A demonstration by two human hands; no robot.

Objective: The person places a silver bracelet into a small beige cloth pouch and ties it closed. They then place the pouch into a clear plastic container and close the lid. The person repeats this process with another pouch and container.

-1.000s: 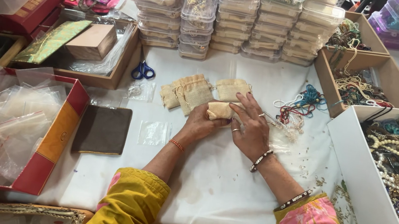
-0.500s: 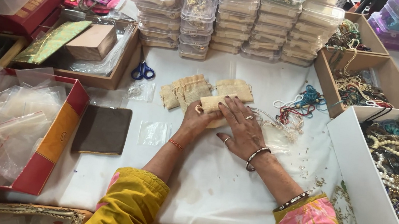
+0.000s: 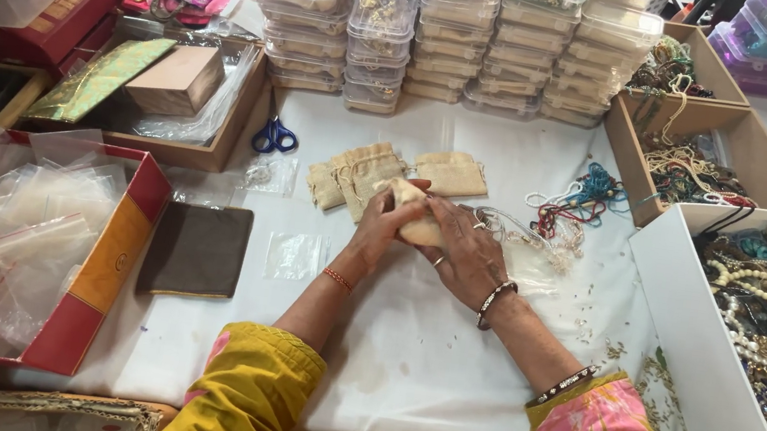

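A: Where's the small beige pouch (image 3: 418,218)?
B: Mid-table (image 3: 405,349), clasped between both hands: left hand (image 3: 380,225) closed on its left end, right hand (image 3: 464,247) over its right. It lies slantwise, left-far to right-near.

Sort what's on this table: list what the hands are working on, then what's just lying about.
In hand:
- small beige cloth pouch, gripped between left hand and right hand
- matching beige pouches just behind

Lying about:
- blue-handled scissors
- stacked clear plastic tubs
- red box of clear bags
- white box of bead necklaces
- dark brown wallet
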